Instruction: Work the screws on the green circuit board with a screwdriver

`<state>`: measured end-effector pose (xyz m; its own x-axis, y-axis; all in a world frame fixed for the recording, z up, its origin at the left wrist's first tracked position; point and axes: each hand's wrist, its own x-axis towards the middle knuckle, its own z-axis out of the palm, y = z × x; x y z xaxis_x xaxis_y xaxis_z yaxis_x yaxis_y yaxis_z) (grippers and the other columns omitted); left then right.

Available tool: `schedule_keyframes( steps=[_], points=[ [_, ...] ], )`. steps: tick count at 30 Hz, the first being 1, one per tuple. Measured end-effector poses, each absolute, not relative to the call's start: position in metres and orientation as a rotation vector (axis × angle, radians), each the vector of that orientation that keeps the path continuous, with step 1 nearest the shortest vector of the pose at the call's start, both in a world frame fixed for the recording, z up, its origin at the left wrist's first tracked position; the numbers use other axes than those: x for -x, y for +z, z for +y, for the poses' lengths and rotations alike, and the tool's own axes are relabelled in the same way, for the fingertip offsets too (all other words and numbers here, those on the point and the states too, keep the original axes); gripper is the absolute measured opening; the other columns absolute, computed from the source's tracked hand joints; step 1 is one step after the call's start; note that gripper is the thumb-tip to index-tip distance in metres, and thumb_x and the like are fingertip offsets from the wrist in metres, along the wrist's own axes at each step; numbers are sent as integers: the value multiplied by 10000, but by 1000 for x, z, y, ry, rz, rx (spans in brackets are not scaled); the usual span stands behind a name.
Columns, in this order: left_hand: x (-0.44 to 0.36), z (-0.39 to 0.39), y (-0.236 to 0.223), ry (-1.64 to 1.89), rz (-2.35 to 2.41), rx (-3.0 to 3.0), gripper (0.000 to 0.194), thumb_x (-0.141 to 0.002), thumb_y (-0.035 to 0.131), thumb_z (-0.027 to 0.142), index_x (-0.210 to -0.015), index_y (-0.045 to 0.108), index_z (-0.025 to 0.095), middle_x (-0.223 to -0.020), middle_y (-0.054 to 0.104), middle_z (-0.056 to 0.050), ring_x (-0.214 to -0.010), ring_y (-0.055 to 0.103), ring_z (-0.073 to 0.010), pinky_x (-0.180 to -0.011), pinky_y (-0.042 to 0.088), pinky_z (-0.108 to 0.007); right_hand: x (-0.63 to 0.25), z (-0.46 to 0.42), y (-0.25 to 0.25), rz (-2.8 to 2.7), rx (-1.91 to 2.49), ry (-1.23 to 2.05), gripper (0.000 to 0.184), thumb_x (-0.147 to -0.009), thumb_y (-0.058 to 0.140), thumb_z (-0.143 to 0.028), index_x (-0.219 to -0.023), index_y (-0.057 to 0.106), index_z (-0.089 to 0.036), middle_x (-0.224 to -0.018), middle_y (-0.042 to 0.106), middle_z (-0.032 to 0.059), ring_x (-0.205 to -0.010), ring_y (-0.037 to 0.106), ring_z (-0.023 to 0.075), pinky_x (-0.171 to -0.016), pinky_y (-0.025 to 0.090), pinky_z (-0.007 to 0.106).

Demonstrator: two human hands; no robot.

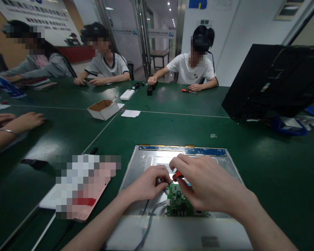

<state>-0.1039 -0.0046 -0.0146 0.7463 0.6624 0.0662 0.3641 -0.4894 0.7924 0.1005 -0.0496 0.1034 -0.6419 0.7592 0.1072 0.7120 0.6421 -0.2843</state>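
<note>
A flat metal display panel (131, 174) lies before me, with a green circuit board (179, 202) on its back and a blue board strip (183, 150) along its far edge. In my right hand (206, 181) is a screwdriver (177, 175) with a red and black handle, its shaft slanting down to the left. My left hand (149, 183) is closed, its fingertips pinched right at the screwdriver's tip, by the circuit board's upper left corner. What those fingers hold is hidden. Grey cables (150, 221) run from the board's left side toward me.
On the left lie a pink phone (94, 195) and a white sheet-like item (48, 197). Farther off stand an open cardboard box (104, 111) and a white device (127, 94). A black monitor (272, 83) is at right. Several people sit around the green table (178, 125).
</note>
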Motion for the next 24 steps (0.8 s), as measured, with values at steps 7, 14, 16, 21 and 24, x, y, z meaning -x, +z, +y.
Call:
schedule_keyframes(
  steps=[7, 14, 16, 21, 24],
  points=[
    [104, -4, -16, 447, 759, -2135, 159, -767, 548, 42, -802, 643, 164, -782, 620, -7, -688, 545, -145, -621, 399, -232, -98, -47, 99, -2631, 1315, 203, 80, -865, 513, -189, -942, 490, -198, -827, 627, 16, -637, 524, 163, -505, 216, 287],
    [103, -4, -16, 463, 767, -2131, 144, -753, 557, 44, -764, 629, 168, -732, 595, 8, -664, 534, -138, -612, 390, -230, -101, -50, 104, -2648, 1224, 317, 135, -816, 509, -176, -947, 487, -194, -898, 609, 29, -665, 503, 158, -506, 231, 288],
    [103, -4, -15, 472, 766, -2134, 134, -754, 560, 52, -757, 629, 167, -727, 591, 6, -672, 536, -142, -614, 390, -232, -101, -50, 104, -2645, 1205, 298, 155, -797, 514, -165, -946, 482, -194, -900, 608, 29, -652, 490, 154, -497, 222, 286],
    [104, -3, -17, 435, 753, -2140, 146, -752, 547, 52, -792, 632, 164, -779, 609, -10, -708, 543, -156, -628, 388, -244, -100, -46, 100, -2635, 1293, 168, 89, -875, 514, -211, -961, 498, -192, -827, 627, 14, -601, 500, 143, -491, 195, 282],
    [104, -3, -17, 450, 754, -2152, 129, -754, 552, 56, -777, 620, 164, -773, 605, -6, -707, 539, -156, -632, 384, -246, -100, -46, 100, -2641, 1303, 173, 83, -891, 530, -255, -939, 511, -190, -804, 628, 10, -615, 515, 146, -497, 202, 284]
  ],
)
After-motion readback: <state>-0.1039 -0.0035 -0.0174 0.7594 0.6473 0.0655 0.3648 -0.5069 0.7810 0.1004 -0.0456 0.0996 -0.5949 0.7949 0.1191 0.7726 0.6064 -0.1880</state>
